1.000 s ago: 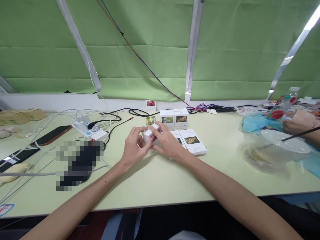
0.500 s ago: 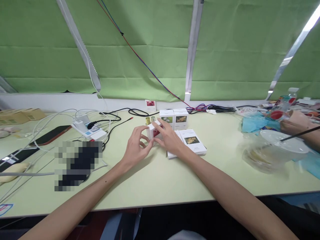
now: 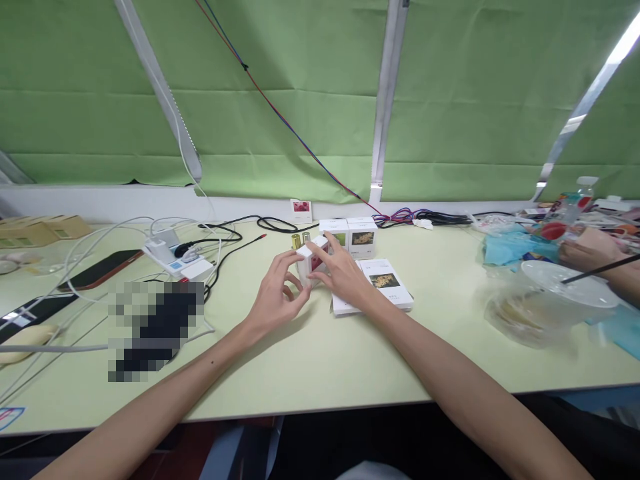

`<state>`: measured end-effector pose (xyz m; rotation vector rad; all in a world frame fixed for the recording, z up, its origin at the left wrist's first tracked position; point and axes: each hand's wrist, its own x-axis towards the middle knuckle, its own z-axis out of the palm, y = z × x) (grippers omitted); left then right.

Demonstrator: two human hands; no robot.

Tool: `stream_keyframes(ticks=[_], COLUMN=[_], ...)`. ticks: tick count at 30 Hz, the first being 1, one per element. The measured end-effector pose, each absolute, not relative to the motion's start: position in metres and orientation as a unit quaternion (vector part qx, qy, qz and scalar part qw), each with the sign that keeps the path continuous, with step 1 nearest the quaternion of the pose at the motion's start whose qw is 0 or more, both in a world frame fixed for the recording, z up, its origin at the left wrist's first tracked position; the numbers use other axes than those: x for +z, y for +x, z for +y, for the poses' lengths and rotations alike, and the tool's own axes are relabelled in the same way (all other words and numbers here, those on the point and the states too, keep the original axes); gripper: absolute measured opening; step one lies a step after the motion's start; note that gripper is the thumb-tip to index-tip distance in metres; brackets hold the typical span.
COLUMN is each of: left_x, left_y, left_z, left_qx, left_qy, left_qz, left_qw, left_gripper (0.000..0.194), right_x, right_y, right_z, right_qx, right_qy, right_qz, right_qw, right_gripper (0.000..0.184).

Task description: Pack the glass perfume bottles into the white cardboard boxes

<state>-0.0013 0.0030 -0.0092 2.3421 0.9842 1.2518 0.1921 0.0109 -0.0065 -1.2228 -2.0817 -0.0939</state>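
A small white box (image 3: 303, 265) with a red picture on its front stands upright between my hands. My right hand (image 3: 347, 275) grips it, fingers along the top and thumb against the pictured face. On the box's left side, my left hand (image 3: 274, 293) has curved fingertips at the edge and its thumb by the lower corner. A gold cap (image 3: 295, 241) and a silver cap (image 3: 307, 237) show just behind. Further right stand white boxes with a green-and-white picture (image 3: 341, 237) and a yellow-flower picture (image 3: 363, 239). Flat white packs (image 3: 395, 291) lie under and beside my right wrist.
A power strip (image 3: 176, 261) with tangled cables and phones (image 3: 103, 270) lies left. A lidded plastic cup (image 3: 567, 287) with a dark straw stands right, near another person's hand (image 3: 575, 255). A small picture card (image 3: 301, 211) leans on the back wall.
The white box has moved slightly right and turned, showing more of its left side. My right hand has shifted with it, while my left fingers have loosened and spread.
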Motion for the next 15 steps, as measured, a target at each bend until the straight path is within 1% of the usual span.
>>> stream_keyframes(ticks=[7,15], left_x=[-0.0086,-0.0083], left_y=[-0.001,-0.0016], left_z=[0.0022,0.0019], left_qx=[0.412,0.39], left_qy=[0.824,0.827], left_qz=[0.345,0.363], left_qw=[0.178,0.181], left_gripper=[0.052,0.05], right_x=[-0.0067,0.0004], right_y=[0.195,0.1916], right_z=[0.0126,0.0063], right_qx=[-0.044,-0.039], right_qy=[-0.505,-0.578], right_qz=[-0.793,-0.774], right_qw=[0.339,0.257], right_gripper=[0.065,0.07])
